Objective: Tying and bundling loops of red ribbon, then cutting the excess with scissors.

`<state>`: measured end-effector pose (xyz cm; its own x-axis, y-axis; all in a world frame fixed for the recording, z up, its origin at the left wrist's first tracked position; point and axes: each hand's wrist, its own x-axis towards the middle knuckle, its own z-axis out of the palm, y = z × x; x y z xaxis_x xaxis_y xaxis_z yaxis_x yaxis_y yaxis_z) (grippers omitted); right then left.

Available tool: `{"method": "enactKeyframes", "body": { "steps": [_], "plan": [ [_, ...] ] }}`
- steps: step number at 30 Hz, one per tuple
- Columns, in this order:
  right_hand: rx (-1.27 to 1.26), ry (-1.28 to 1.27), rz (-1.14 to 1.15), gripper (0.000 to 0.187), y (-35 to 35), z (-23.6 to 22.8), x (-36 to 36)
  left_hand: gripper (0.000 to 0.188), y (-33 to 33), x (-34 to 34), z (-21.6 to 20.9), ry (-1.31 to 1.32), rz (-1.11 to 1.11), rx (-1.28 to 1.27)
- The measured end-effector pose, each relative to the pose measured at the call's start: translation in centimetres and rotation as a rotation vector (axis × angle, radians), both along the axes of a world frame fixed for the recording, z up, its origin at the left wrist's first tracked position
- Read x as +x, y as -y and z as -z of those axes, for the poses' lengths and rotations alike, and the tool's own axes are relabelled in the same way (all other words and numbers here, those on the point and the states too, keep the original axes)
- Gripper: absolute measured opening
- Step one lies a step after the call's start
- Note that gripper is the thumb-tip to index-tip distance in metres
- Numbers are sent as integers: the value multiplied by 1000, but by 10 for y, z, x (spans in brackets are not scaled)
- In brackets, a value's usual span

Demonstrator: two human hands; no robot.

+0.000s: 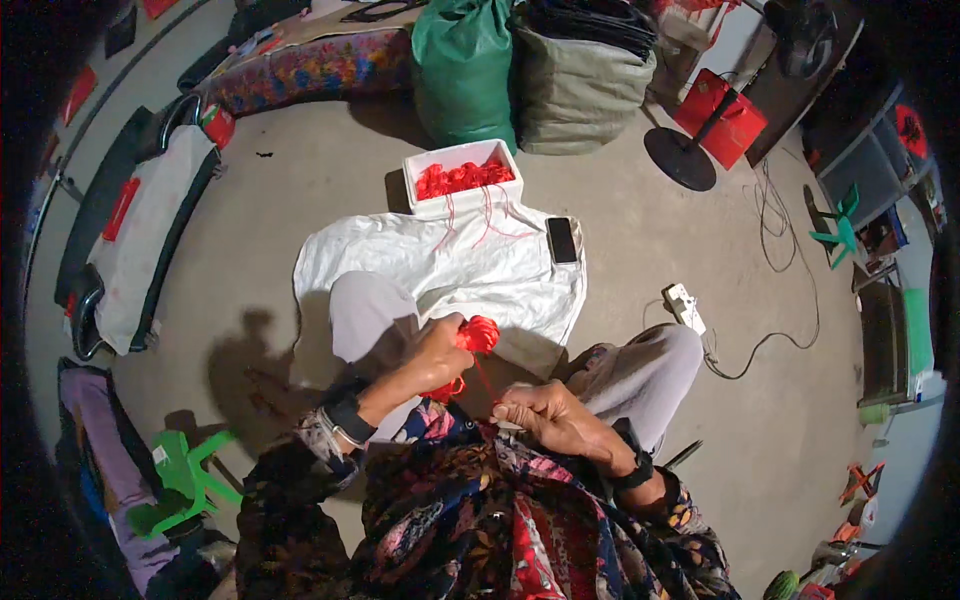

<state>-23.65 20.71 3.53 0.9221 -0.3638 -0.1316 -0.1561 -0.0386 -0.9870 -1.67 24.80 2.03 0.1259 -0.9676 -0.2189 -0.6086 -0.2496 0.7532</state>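
Observation:
My left hand (436, 356) is closed around a bundle of shiny red cord (479, 335), which bulges out past the thumb side. More of the red material shows below that hand, near my lap. A thin red strand runs down from the bundle toward my right hand (548, 416), whose fingers are pinched together on it. Both hands are above my lap, between my bent knees. In front of me a white foam box (463, 206) holds several similar red bundles, with loose strands trailing over its near side onto a white sheet (385, 250).
A dark phone (562, 240) lies on the sheet's right part. Right of my knee is a white power strip (685, 308) with its cable on the floor. A green sack (463, 75) and a pale sack (583, 90) stand behind the box. A green stool (185, 480) is at left.

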Motion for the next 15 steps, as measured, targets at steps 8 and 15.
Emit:
{"method": "enactKeyframes", "body": {
  "steps": [8,15],
  "plan": [
    [-669,44,52,13,32,-34,3,21,-29,-24,18,532,496,-252],
    [-21,-25,159,26,32,-15,1,50,-37,-28,-33,278,421,-314]
  ]
}}
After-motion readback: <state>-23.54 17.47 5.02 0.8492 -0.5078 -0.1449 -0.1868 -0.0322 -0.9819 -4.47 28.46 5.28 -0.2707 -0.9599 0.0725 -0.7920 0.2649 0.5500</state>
